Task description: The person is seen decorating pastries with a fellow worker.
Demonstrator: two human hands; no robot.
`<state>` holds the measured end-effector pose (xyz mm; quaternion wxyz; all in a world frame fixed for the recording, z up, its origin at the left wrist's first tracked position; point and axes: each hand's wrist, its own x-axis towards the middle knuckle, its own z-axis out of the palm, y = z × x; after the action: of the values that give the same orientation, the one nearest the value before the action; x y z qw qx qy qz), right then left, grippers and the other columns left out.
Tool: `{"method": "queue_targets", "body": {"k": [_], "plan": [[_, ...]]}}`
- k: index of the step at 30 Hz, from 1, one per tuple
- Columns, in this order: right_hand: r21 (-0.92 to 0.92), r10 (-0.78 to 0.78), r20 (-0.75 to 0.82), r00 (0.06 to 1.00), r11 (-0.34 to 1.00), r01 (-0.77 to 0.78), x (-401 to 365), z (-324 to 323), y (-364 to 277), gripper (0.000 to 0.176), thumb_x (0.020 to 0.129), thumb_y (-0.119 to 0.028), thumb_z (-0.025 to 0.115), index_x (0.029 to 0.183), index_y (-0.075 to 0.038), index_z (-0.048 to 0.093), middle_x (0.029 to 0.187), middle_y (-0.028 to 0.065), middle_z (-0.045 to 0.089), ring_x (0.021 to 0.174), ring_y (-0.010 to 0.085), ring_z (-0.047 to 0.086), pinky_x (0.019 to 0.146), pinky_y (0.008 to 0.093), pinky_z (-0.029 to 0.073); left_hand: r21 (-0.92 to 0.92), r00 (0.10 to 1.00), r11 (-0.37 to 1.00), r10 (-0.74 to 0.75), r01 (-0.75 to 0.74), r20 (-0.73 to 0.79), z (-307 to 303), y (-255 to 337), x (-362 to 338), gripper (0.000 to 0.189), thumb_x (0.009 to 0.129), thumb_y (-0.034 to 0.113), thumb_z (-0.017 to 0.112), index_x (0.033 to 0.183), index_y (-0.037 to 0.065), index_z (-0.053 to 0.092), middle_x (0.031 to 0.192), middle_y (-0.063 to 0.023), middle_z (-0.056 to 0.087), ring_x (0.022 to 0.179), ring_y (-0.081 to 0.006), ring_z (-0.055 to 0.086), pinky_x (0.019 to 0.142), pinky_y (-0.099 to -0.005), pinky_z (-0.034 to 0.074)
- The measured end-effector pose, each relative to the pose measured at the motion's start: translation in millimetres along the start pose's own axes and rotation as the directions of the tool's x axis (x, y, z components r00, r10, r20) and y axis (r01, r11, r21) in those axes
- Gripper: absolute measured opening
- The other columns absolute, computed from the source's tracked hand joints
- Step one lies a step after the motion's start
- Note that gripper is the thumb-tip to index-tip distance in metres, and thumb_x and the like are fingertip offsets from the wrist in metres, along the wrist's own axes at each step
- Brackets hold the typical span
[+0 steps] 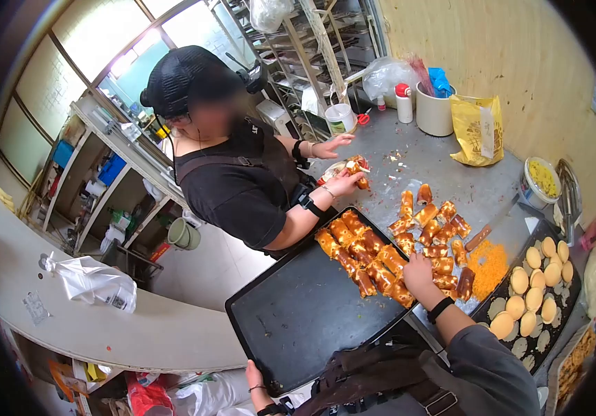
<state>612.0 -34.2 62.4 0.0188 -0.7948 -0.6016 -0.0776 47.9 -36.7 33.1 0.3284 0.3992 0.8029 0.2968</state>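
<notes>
A large black tray (298, 322) lies tilted in view, its right end covered with rows of glazed brown rolls (360, 253). My left hand (255, 378) grips the tray's lower left edge. My right hand (419, 277) is at the right end of the rolls, fingers bent down against them; whether it holds one is hidden. Just beyond it, cut glazed roll pieces (440, 236) lie on the metal table beside a pile of orange shreds (488, 267). Across the tray, a co-worker's hand (343, 184) holds a glazed roll, and their other hand (332, 147) is open.
A tray of round pale cakes (533, 291) stands at the right. Behind are a yellow bag (477, 130), a white bucket (435, 111), a spray can (404, 104) and a tub of yellow filling (540, 182). The co-worker (235, 187) stands across the tray. A curved counter (173, 333) is at left.
</notes>
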Motion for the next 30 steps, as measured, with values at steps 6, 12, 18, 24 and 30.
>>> {"method": "queue_targets", "body": {"k": [6, 12, 18, 24, 30], "plan": [[0.035, 0.015, 0.099, 0.995, 0.999, -0.018, 0, -10, -2, 0.017, 0.075, -0.019, 0.055, 0.074, -0.008, 0.069, 0.089, 0.0085, 0.055, 0.091, 0.0245, 0.05, 0.076, 0.0363, 0.041, -0.041, 1.0, 0.999, 0.005, -0.006, -0.013, 1, -4, 1, 0.058, 0.093, 0.042, 0.036, 0.104, -0.011, 0.057, 0.1, -0.0181, 0.062, 0.091, -0.0225, 0.056, 0.082, -0.0355, 0.042], [0.017, 0.012, 0.082, 0.997, 1.0, -0.014, 1, -13, -1, 0.017, 0.073, -0.017, 0.055, 0.073, -0.007, 0.069, 0.089, 0.0088, 0.055, 0.091, 0.0246, 0.051, 0.073, 0.0363, 0.042, -0.124, 0.999, 0.991, 0.036, -0.039, -0.026, 9, -15, 3, 0.059, 0.093, 0.042, 0.035, 0.1, -0.012, 0.057, 0.095, -0.0184, 0.062, 0.087, -0.0235, 0.056, 0.079, -0.0368, 0.042], [0.014, 0.018, 0.158, 0.987, 1.0, -0.02, 1, -12, -2, 0.024, 0.083, -0.025, 0.053, 0.081, -0.007, 0.069, 0.094, 0.0091, 0.056, 0.095, 0.0248, 0.049, 0.079, 0.0361, 0.04, -0.139, 1.0, 0.99, 0.022, -0.024, -0.02, 9, -43, 18, 0.062, 0.093, 0.043, 0.034, 0.098, -0.014, 0.056, 0.093, -0.0165, 0.062, 0.085, -0.0204, 0.055, 0.077, -0.0356, 0.043], [-0.003, 0.013, 0.149, 0.989, 1.0, -0.012, 1, -14, -2, 0.021, 0.079, -0.021, 0.053, 0.079, -0.008, 0.069, 0.093, 0.0086, 0.055, 0.094, 0.0248, 0.05, 0.077, 0.0366, 0.04, -0.126, 1.0, 0.992, 0.021, -0.02, 0.007, 6, -19, 1, 0.06, 0.094, 0.043, 0.034, 0.099, -0.013, 0.056, 0.092, -0.0144, 0.062, 0.083, -0.0198, 0.054, 0.077, -0.0345, 0.042], [0.01, 0.007, 0.094, 0.996, 1.0, -0.008, -1, -11, -5, 0.018, 0.075, -0.017, 0.054, 0.076, -0.007, 0.069, 0.094, 0.009, 0.055, 0.095, 0.0255, 0.05, 0.075, 0.0369, 0.041, -0.123, 0.999, 0.992, 0.041, -0.039, 0.014, 4, -12, -5, 0.058, 0.094, 0.042, 0.034, 0.1, -0.012, 0.056, 0.093, -0.0142, 0.062, 0.084, -0.0202, 0.054, 0.078, -0.0342, 0.042]]}}
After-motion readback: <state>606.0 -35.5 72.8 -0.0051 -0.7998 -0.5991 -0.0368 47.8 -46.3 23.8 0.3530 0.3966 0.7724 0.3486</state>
